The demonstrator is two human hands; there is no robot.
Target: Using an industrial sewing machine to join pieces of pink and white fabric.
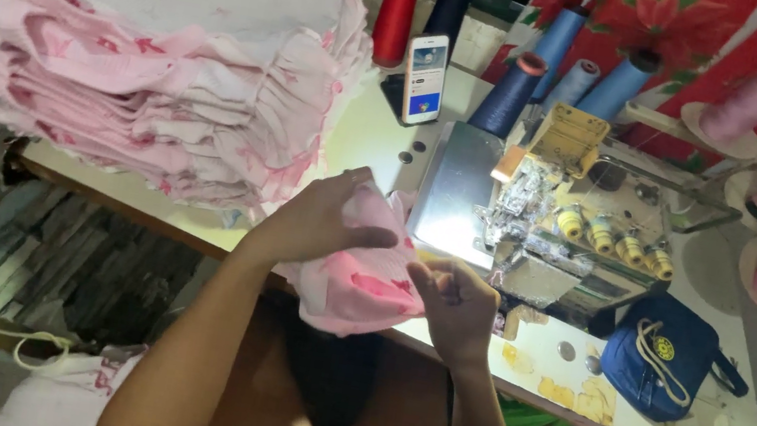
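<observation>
A small pink fabric piece (357, 286) with darker pink print hangs over the front edge of the sewing table (565, 375). My left hand (322, 219) grips its upper left part, thumb pressed across the cloth. Fingers curled, my right hand (456, 301) pinches the piece's right edge. Just right of both hands stands a metal overlock sewing machine (539, 223) with several yellow tension knobs.
A tall stack of folded pink garments (150, 55) fills the table's left. A phone (424, 78) stands propped behind it, among red, blue and pink thread cones (509, 92). A blue pouch (665, 355) lies at the right. More pink cloth (67, 392) sits low left.
</observation>
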